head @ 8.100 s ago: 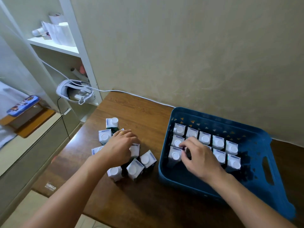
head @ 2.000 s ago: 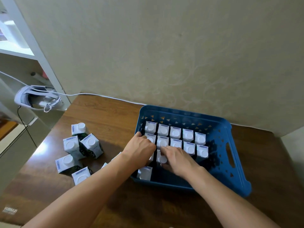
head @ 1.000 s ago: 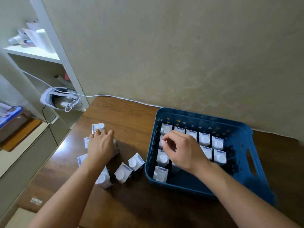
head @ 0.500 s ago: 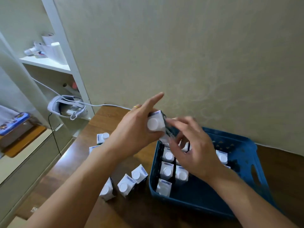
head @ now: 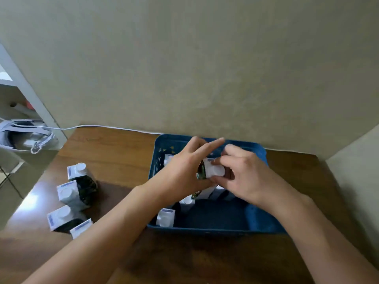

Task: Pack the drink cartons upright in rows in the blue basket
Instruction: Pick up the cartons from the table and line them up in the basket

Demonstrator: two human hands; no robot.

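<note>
Blue basket [head: 213, 227]: rectangular plastic, perforated walls, on the wooden top against the wall. One white-topped carton [head: 213, 171] above the basket, tipped on its side, dark printed body, held between both hands. Inside, mostly hidden behind the hands: carton at near left corner [head: 165, 217], upright, alone; others [head: 187, 201] farther back (count unclear). Four loose cartons [head: 68, 194] on the table left of the basket, clustered, white caps, dark patterned sides.

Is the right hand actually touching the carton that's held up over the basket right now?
Touching. The head view shows the right hand with its fingertips pressed on the white top of the raised carton, no gap visible, while the left hand grips its other side above the blue basket.
</note>
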